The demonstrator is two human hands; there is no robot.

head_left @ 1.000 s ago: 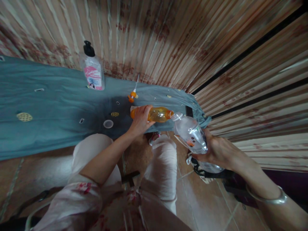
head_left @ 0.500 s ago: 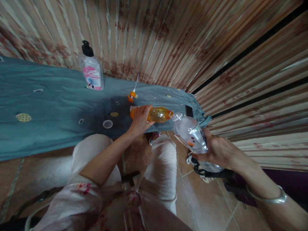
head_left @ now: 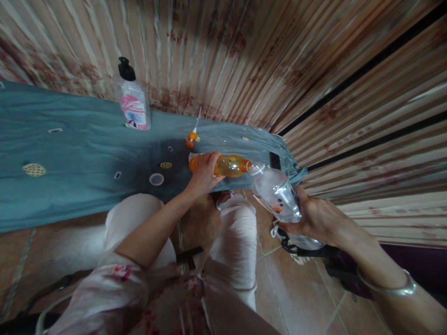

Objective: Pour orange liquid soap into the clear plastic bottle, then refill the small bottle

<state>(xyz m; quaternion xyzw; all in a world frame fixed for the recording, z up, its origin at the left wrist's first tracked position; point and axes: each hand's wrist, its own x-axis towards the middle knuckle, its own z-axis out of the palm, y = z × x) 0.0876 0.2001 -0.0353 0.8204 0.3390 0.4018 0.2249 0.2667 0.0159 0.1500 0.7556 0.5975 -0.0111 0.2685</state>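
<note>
My left hand (head_left: 204, 171) is closed round an orange see-through bottle (head_left: 232, 166), which lies nearly sideways with its neck to the right. In my right hand (head_left: 316, 216) is a large clear plastic bottle (head_left: 275, 193), tilted with its neck toward the orange one. The two mouths meet, or almost meet; I cannot tell whether they touch. An orange pump top (head_left: 191, 138) with a thin clear tube lies on the cloth behind my left hand. Left of that hand is a small round whitish cap or lid (head_left: 156, 179).
A clear pump bottle (head_left: 134, 107) with black top and pink label stands at the back of the teal cloth (head_left: 80, 139). A dark flat object (head_left: 274, 161) lies near its right end. Pleated curtains (head_left: 223, 60) hang behind; my knees and the tiled floor (head_left: 275, 279) are below.
</note>
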